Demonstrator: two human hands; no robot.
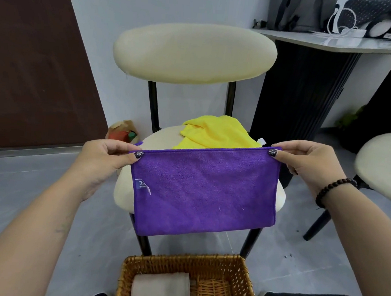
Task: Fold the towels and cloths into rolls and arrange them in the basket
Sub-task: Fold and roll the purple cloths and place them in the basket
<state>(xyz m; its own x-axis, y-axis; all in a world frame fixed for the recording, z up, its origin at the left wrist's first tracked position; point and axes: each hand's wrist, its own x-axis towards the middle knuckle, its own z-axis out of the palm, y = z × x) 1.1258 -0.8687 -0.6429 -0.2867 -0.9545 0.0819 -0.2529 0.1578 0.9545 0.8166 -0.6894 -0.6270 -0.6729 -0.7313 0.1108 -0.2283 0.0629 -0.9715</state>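
A purple cloth (204,192), folded in half, hangs in the air in front of the chair seat. My left hand (108,157) pinches its upper left corner and my right hand (308,164) pinches its upper right corner. Behind it a crumpled yellow cloth (216,132) lies on the cream chair seat (123,184). Below, a wicker basket (239,271) stands on the floor with a rolled whitish towel (160,287) in its left side.
The chair's cream backrest (193,52) rises behind the cloths. A second cream chair (383,168) is at the right. A dark-based table (307,97) with bags stands at the back right. A paper bag (123,132) sits on the grey floor by the wall.
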